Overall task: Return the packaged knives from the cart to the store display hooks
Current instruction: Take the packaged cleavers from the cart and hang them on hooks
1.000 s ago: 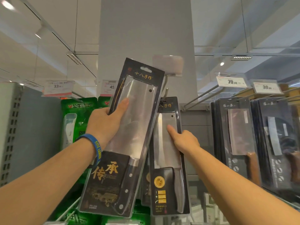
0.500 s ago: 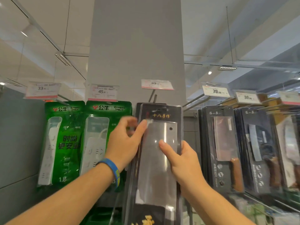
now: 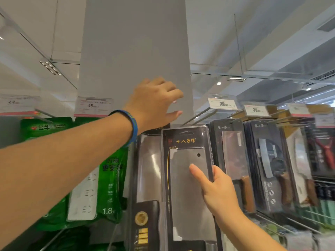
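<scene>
The person's right hand [image 3: 215, 187] grips the knife pack [image 3: 186, 178] in the middle of the frame. The thumb lies flat on the clear front and the fingers curl round the right edge. Holding it by the side probably keeps the pack straight up and leaves its top free.

The top matters because the hang hole [image 3: 186, 133] is there. The hole looks bare, so the pack is likely not on a hook yet.

The left hand [image 3: 155, 102], with a blue wristband [image 3: 133, 125], reaches up just above the pack, in front of the gray pillar [image 3: 134, 42]. Its fingers bend a little and the thumb points right. A small pale edge peeks out between them, but the hand hides the rest. It cannot be told if this hand holds anything. It may be clearing the way to the hook.

Another knife pack [image 3: 148, 169] hangs just behind and to the left, so this looks like the right spot. Green packs [image 3: 108, 169] hang at the left of the frame. More knives [image 3: 233, 156] hang at the right, under bare hooks [image 3: 199, 115] and a price tag [image 3: 222, 104].

The cart is not in view.
</scene>
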Available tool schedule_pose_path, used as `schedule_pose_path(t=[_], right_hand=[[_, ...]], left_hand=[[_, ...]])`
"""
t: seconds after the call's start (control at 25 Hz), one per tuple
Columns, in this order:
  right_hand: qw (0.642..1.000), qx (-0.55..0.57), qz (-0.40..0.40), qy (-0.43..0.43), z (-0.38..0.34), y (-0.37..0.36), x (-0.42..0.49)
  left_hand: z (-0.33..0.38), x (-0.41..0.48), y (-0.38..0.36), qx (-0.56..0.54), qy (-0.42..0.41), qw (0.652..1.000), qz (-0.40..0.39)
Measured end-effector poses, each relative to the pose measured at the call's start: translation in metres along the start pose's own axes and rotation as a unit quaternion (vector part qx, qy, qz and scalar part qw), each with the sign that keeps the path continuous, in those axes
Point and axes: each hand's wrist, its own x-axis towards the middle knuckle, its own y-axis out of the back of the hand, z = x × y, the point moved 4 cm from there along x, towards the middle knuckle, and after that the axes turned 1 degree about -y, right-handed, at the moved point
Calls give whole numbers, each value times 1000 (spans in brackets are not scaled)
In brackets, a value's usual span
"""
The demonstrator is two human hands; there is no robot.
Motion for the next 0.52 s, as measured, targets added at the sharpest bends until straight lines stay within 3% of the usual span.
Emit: schedule_pose_path(t=[0.32,0.52], right_hand=[[996,-58,61,-11,6,79,9],[998,-49,29,-13,25,110,23]], left_hand=[[67,52,-40,-64,15,997,30],[82,65,-46,-46,48,996,58]])
